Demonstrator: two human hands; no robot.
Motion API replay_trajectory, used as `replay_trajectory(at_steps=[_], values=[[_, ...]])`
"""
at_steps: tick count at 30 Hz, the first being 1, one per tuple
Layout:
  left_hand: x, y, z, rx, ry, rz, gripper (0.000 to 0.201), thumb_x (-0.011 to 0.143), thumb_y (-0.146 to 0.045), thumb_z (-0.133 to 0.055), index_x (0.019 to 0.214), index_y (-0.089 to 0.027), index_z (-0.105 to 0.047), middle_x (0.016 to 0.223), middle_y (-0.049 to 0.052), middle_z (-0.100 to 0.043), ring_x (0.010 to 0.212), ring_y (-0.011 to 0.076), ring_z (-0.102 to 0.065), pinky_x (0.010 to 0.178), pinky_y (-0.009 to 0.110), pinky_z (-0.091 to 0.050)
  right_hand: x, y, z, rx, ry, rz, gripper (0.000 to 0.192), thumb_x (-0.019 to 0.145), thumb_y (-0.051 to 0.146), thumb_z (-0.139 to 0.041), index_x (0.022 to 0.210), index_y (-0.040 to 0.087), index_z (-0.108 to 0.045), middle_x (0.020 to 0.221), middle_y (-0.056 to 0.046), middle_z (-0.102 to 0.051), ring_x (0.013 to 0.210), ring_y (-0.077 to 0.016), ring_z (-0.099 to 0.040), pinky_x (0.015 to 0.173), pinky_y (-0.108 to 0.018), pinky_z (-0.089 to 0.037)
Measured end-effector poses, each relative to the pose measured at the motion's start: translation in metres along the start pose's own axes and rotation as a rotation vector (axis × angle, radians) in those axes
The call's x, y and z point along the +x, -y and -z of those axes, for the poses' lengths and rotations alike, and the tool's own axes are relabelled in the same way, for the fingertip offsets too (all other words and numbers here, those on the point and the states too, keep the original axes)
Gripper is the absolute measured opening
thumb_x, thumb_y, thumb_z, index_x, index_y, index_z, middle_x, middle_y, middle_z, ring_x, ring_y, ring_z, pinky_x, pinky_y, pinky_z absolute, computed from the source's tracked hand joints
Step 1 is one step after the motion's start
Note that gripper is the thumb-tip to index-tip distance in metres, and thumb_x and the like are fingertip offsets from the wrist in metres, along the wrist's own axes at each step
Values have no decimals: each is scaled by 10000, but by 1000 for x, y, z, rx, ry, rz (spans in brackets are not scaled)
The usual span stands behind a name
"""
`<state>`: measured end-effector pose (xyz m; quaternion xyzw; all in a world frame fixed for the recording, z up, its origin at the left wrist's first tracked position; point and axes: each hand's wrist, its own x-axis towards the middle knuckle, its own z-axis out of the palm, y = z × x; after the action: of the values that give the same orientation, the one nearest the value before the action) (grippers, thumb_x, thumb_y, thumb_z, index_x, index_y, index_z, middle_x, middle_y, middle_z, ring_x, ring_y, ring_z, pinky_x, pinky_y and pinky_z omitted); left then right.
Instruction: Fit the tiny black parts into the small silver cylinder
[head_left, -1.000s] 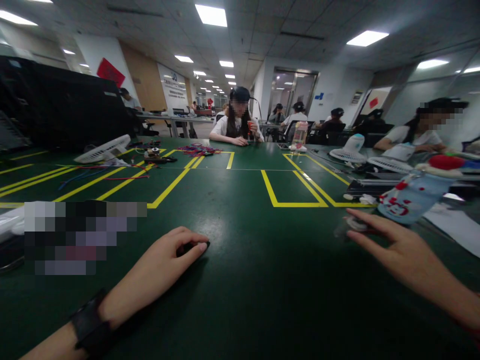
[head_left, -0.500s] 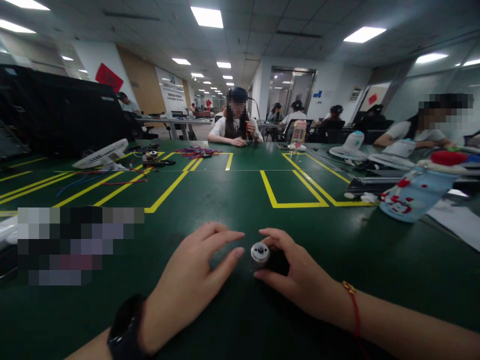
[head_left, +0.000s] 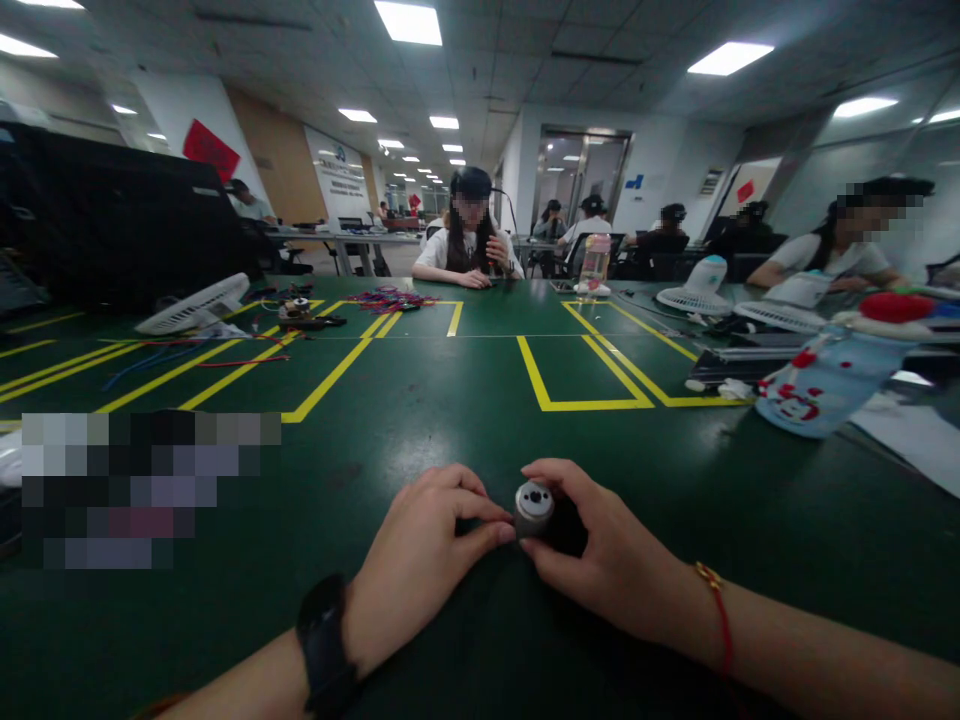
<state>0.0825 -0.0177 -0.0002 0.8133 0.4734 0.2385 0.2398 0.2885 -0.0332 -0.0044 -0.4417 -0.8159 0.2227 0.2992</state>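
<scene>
A small cylindrical motor (head_left: 535, 507) with a silver end cap lies on the green table (head_left: 480, 420) in front of me. My right hand (head_left: 600, 555) is wrapped around its dark body, thumb and forefinger at the cap. My left hand (head_left: 420, 560), with a black watch at the wrist, has its fingers curled and its fingertips touching the motor's left side. What the left fingers pinch is too small to tell.
Yellow tape rectangles (head_left: 581, 375) mark the table. A light blue bottle (head_left: 821, 385) lies at the right, small white fans (head_left: 195, 305) and coloured wires (head_left: 390, 298) farther back. Other people sit at the far edge and at the right.
Both hands came together at the table's centre. My right hand brought the motor in from the right and now grips it tilted, and my left hand's fingers closed against it.
</scene>
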Motion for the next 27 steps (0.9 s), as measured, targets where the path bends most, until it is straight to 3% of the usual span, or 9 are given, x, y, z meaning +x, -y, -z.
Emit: replay_trajectory(at_steps=[3, 6, 9, 12, 15, 18, 21, 23, 27], values=[[2, 2, -5, 48, 24, -16, 196, 818, -419, -607, 940, -326, -729, 942, 14, -647, 890, 214, -570, 799, 354, -440, -2, -3, -3, -67, 1, 53, 526, 772, 302, -597, 1263, 257, -414, 1200, -34, -534, 1066, -142, -526, 932, -310, -443], [0, 5, 4, -18, 17, 16, 285, 796, -446, -622, 1045, -326, -692, 986, 19, -641, 919, 214, -578, 829, 352, -445, -4, -13, 7, -139, -42, 53, 478, 809, 328, -559, 1260, 249, -421, 1199, -50, -540, 1080, -154, -531, 939, -331, -452], [-9, 14, 26, -64, -20, 98, 363, 792, -505, -593, 1102, -327, -656, 1051, 26, -628, 907, 214, -596, 786, 341, -471, -15, -37, 37, -290, -208, -28, 484, 816, 377, -545, 1257, 218, -421, 1184, -86, -545, 1045, -183, -558, 892, -353, -478], [-23, 33, 51, -13, -97, 215, 387, 796, -549, -551, 1077, -309, -666, 1059, 34, -645, 869, 228, -618, 700, 326, -485, -40, -76, 82, -484, -374, -243, 526, 794, 467, -547, 1230, 191, -447, 1112, -113, -576, 853, -196, -615, 700, -324, -516], [-35, 55, 67, -13, -145, 351, 361, 802, -545, -540, 1034, -308, -684, 1007, 14, -696, 896, 240, -639, 734, 327, -496, -72, -112, 121, -647, -418, -420, 527, 789, 518, -526, 1189, 178, -477, 995, -130, -610, 724, -202, -623, 572, -291, -482], [-39, 71, 70, -53, -148, 404, 358, 802, -547, -540, 1038, -316, -678, 1013, 2, -716, 911, 243, -653, 771, 337, -507, -91, -130, 139, -806, -419, -465, 533, 786, 549, -505, 1175, 185, -479, 953, -151, -614, 765, -259, -627, 601, -336, -472], [-35, 75, 65, -67, -131, 383, 374, 815, -554, -518, 1044, -305, -676, 1043, 8, -713, 945, 251, -649, 801, 348, -508, -83, -118, 126, -1012, -512, -377, 725, 727, 614, -528, 1258, 131, -428, 1132, -212, -545, 1033, -388, -532, 803, -479, -429], [-33, 74, 62, -60, -117, 375, 379, 820, -559, -506, 1036, -301, -680, 1053, 9, -710, 960, 255, -645, 811, 350, -506, -65, -93, 102, -1024, -510, -183, 727, 734, 589, -533, 1298, 145, -412, 1275, -186, -463, 1178, -393, -416, 935, -539, -328], [-34, 69, 60, -37, -84, 385, 359, 840, -555, -483, 1020, -313, -679, 1057, -2, -702, 982, 251, -631, 843, 350, -483, -22, -32, 38, -748, -147, 111, 482, 840, 444, -492, 1307, 340, -428, 1345, -15, -441, 1207, -260, -392, 991, -500, -262]])
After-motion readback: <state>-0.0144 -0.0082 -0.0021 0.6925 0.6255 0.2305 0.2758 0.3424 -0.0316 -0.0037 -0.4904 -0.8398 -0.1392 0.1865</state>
